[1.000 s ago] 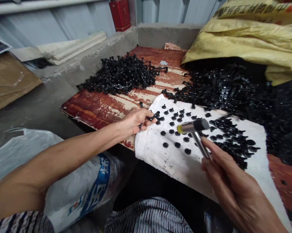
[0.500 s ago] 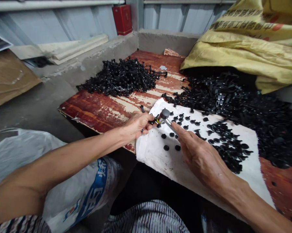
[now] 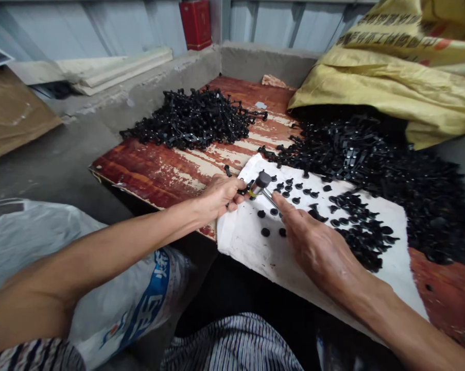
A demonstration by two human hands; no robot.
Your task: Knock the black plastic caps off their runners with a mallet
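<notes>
My right hand (image 3: 307,226) is closed round the metal handle of a small mallet (image 3: 262,181) with a dark, rounded head. The mallet's head is at the fingers of my left hand (image 3: 222,196), which pinches a small black part (image 3: 244,189), mostly hidden by the fingers and the mallet. Another black piece (image 3: 227,170) shows just behind the left hand. Under the mallet and right hand lies a white cloth (image 3: 247,242), with many small round black stemmed parts (image 3: 296,200) scattered and heaped on it.
A heap of black parts (image 3: 193,116) lies at the back left of the worn red board (image 3: 139,167). A larger black pile (image 3: 351,149) spills from the yellow sack (image 3: 371,87) on the right. Low concrete walls edge the board. A white plastic bag (image 3: 139,309) stands below left.
The view has shifted slightly. Both hands stay in nearly the same place, with the mallet's head still by the left fingers.
</notes>
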